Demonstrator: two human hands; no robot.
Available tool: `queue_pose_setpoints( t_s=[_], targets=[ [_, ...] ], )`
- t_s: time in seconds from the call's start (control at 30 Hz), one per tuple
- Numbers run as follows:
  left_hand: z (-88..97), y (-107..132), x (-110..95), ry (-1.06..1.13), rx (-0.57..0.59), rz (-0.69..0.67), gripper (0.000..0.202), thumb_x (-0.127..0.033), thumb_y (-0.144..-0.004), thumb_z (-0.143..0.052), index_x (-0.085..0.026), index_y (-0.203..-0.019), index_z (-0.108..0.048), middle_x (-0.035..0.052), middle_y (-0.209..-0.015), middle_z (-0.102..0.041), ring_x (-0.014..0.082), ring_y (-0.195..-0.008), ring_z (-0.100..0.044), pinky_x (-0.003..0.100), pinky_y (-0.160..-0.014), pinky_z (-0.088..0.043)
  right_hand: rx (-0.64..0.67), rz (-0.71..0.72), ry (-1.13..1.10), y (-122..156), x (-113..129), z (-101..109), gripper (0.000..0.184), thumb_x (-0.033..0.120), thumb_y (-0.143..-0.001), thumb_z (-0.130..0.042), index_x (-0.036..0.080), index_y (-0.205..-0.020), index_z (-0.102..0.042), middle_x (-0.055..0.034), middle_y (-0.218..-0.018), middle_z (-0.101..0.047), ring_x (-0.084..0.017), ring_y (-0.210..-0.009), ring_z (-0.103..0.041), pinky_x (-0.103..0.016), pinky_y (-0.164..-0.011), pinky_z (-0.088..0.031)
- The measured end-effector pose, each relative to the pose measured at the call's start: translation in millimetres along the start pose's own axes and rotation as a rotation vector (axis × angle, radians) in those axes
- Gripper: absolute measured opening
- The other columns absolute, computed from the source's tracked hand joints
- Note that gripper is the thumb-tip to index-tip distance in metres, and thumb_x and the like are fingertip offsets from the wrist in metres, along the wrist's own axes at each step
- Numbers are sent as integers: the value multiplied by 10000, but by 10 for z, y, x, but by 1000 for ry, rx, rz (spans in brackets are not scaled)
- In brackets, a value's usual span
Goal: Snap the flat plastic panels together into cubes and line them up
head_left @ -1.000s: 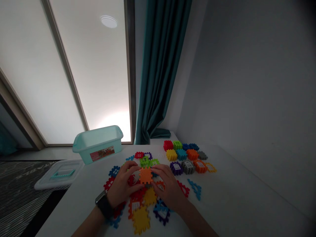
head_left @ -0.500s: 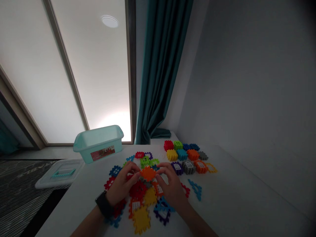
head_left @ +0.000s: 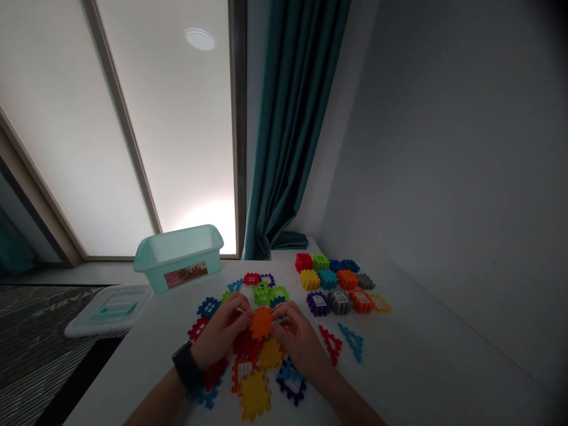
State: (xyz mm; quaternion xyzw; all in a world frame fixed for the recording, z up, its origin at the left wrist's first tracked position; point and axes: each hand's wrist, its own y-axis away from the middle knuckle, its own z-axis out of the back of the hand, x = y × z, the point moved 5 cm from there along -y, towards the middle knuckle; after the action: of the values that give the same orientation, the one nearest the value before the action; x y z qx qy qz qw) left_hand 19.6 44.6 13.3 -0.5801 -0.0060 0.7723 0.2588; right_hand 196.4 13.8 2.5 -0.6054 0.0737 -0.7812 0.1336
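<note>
The orange tile (head_left: 261, 323) sits pinched between the left grip (head_left: 220, 338) and right grip (head_left: 300, 345) (both pressed to opposite edges), with colored tiles (head_left: 254, 394) scattered beneath and around it.

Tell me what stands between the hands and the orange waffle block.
Nothing visible does: the left hand and the right hand both touch the orange waffle block directly, one at each side.

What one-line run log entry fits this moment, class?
left hand: orange waffle block | right hand: same block | nearby: mint plastic bin
</note>
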Motion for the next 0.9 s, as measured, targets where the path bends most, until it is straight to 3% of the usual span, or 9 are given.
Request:
queue_pose_setpoints(
  t_s=[0.17,0.33,0.57,0.7,0.9],
  targets=[
    [-18,17,4,-46,59,-32,283,-434,-973,-504,-197,-842,-585,52,-985,-571,213,-921,-539,330,-835,-447,-45,109,108,-17,-5,95,181,376,-930,-567,225,-841,-609,-55,-1010,-575,-234,-1006,-588,-369,-872,-499],
    [-88,62,-78,29,249,-13,369,-501,-1003,-415,-210,-996,-641,66,-1074,-580,236,-1014,-545,369,-918,-439,-53,236,101,10,27,114,159,367,-969,-540,243,-917,-626,-60,-1060,-567,-235,-1111,-558,-391,-987,-463],
    [-87,77,-31,51,336,-40,365,-551,-945,-497,-205,-1005,-598,73,-1086,-548,248,-1045,-525,370,-910,-460,-36,382,207,53,93,89,118,266,-997,-492,256,-962,-603,-61,-1077,-574,-213,-1072,-578,-354,-932,-493],
    [-71,77,-23,-60,237,-99,239,-373,-884,-597,-216,-1054,-538,77,-1148,-523,240,-1041,-534,371,-903,-475,-24,442,324,66,138,93,167,163,-980,-456,257,-1037,-582,-63,-1097,-605,-212,-1061,-588,-369,-941,-500],
    [-40,101,-99,-342,-34,-230,462,-106,-706,-647,-235,-1122,-494,80,-1193,-512,263,-1113,-528,416,-998,-457,57,455,503,89,162,53,413,76,-854,-525,245,-1231,-536,-89,-1251,-586,-249,-1209,-538,-441,-1039,-483]
  ],
)
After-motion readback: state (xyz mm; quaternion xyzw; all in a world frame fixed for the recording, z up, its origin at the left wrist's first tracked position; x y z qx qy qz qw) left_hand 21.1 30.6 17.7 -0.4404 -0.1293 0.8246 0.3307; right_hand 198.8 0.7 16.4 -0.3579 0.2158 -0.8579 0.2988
